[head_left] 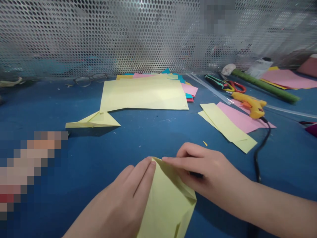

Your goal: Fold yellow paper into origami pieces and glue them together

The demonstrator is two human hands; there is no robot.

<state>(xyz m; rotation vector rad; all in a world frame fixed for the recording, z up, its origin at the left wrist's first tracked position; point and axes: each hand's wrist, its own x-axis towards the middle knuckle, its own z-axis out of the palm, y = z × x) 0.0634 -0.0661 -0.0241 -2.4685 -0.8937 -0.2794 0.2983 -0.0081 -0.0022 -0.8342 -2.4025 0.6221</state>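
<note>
Glue gun (255, 105) and yellow strips (226, 125) lie beyond the right hand (210, 167)

- Table (153, 130) was blue, speckled with small bits.
- Back centre: paper stack (190, 90) sat there, big pale-yellow sheet (143, 94) on top.
- Left: glasses (83, 81) lay at the back, folded yellow piece (99, 121) nearer.
- Right: pale-yellow strips (229, 127) overlapped a pink sheet (244, 119); glue gun (252, 103) lay by it, black cord (257, 162) trailing nearer.
- Tiny yellow scrap (205, 143) was near the strips.
- Back right: clear sticks (211, 90), red-handled scissors (239, 86), green rod (267, 86).
- Near side: part-folded yellow sheet (165, 201), table contact unclear.
</note>
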